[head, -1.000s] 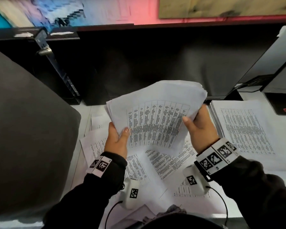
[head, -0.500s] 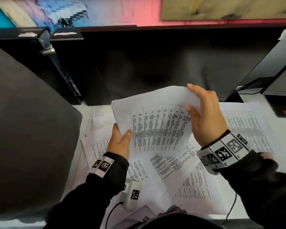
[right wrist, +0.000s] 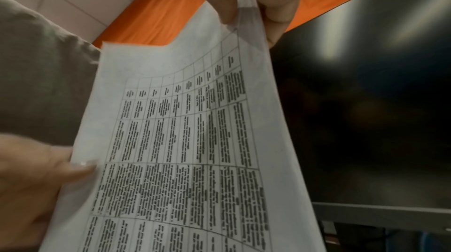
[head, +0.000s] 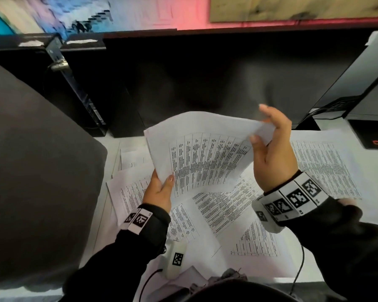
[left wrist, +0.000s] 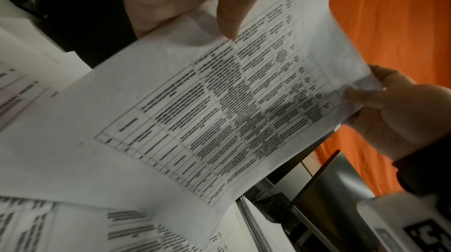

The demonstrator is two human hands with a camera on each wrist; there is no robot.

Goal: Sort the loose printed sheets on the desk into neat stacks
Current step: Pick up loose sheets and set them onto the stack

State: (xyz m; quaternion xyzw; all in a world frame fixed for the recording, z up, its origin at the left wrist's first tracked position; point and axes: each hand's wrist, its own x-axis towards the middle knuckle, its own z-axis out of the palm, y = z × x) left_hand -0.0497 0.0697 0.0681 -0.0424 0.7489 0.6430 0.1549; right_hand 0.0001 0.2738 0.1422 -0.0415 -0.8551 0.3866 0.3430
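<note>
Your desk (head: 109, 205) is white, and loose printed sheets (head: 223, 214) lie fanned and overlapping across its middle, tables of text face up. To the right, a squarer pile of sheets (head: 327, 168) lies flat. At the back right, a monitor stand (head: 308, 125) rests on the desk beside a black box (head: 371, 134).

Table text on held sheet (head: 207, 158) too blurred to read; sheet count unclear.
</note>
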